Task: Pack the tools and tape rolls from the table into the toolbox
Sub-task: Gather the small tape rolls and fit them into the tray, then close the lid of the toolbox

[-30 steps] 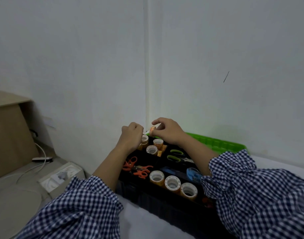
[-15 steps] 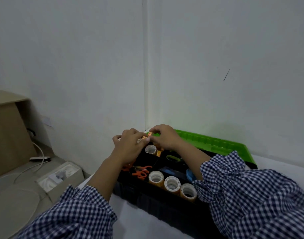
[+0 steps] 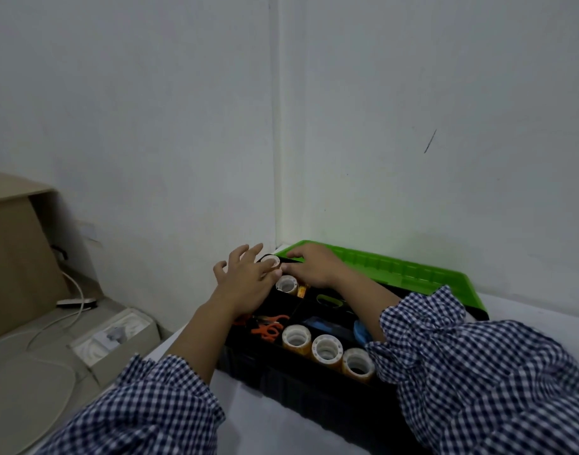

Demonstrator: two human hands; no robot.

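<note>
Over the far left corner of the toolbox point(image 3: 281, 382) my two hands meet. My left hand point(image 3: 245, 284) is spread wide, fingers fanned out and gripping nothing, with its fingertips lying against a small tape roll point(image 3: 271, 260) perched at the box's back rim. My right hand point(image 3: 314, 266) lies palm down just beside it, fingers stretched toward that same roll; whether they pinch it or merely touch it, I cannot tell. Right below my hands, another tape roll point(image 3: 286, 284) stands in the far left compartment, with a small orange piece point(image 3: 302, 291) touching its right side. Orange scissors point(image 3: 268, 326) lie in the left compartment, partly under my left wrist. Green-handled scissors point(image 3: 330, 300) sit in the middle section, half hidden by my right forearm. Along the near edge, three tape rolls line up side by side: the left roll point(image 3: 296, 339), the middle roll point(image 3: 327, 349) and the right roll point(image 3: 358, 362), all with open cores facing up. A blue item point(image 3: 362, 331) peeks out beside my right checked sleeve point(image 3: 478, 372). The green lid point(image 3: 396, 270) stands open behind the box, against the wall. The box sits on the white tabletop point(image 3: 248, 428), at its far left corner. No label or writing is readable on anything here.
</note>
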